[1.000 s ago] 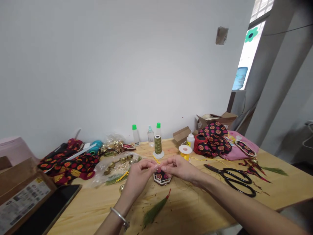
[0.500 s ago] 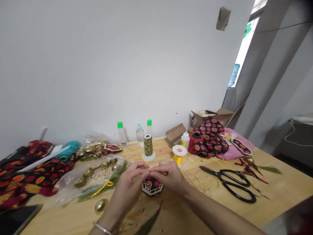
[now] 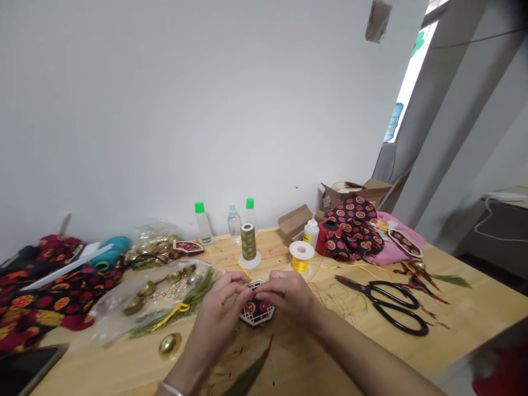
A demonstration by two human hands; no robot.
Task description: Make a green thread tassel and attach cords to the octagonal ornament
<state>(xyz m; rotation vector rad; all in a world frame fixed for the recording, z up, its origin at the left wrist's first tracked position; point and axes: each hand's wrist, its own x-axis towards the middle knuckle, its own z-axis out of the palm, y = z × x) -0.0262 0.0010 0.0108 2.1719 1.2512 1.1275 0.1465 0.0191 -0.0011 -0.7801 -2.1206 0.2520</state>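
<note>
Between my hands is an octagonal ornament (image 3: 258, 313), a pale wooden lattice frame over dark fabric with red and orange round patterns. My left hand (image 3: 225, 303) is closed at its left edge, thumb and fingers curled in. From the opposite side, my right hand (image 3: 289, 297) pinches its upper right part, fingertips resting over the face. The fingers hide parts of both sides. Just behind the ornament stands a spool of olive thread (image 3: 248, 245), with a short yellow cord (image 3: 244, 270) near its base. A green tassel with a red tip (image 3: 249, 374) lies in front.
Black-handled scissors (image 3: 385, 302) and a yellow cord spool (image 3: 301, 257) lie to the right. At left are a brass bell (image 3: 169, 345), a plastic bag (image 3: 111, 302) with brass pieces, patterned fabric (image 3: 49, 297) and a phone (image 3: 28, 368). Glue bottles (image 3: 203, 223) stand by the wall.
My fingertips, close together over the ornament's top earlier, have moved apart towards its sides. More of its upper lattice shows now. The view has shifted slightly.
</note>
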